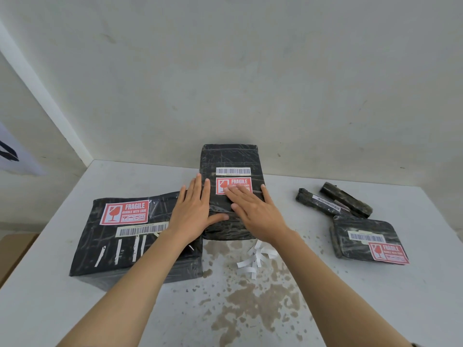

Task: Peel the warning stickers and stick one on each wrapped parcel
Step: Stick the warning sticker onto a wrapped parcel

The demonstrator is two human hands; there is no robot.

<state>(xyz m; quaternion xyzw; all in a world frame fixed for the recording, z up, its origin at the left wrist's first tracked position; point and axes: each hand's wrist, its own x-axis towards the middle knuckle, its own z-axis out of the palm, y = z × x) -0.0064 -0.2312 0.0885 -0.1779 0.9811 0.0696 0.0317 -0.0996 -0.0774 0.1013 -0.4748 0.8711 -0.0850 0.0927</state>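
Note:
A tall black wrapped parcel (230,156) stands mid-table, bearing a barcode label and a red FRAGILE sticker (233,184). My right hand (253,211) lies flat on the parcel, its straight fingers pressing the lower part of that sticker. My left hand (193,211) rests flat against the parcel's left side, thumb across its front. A large black parcel (105,251) on the left carries its own red sticker (125,212). At the right, a small flat parcel (360,236) also has a red sticker (388,254). Two slim black parcels (333,201) lie behind it with no red sticker visible.
White strips of peeled backing paper (255,256) lie on the stained white table (250,309) just in front of the middle parcel. More white strips stick to the large left parcel. The wall runs close behind. A cardboard box (12,254) sits off the table's left edge.

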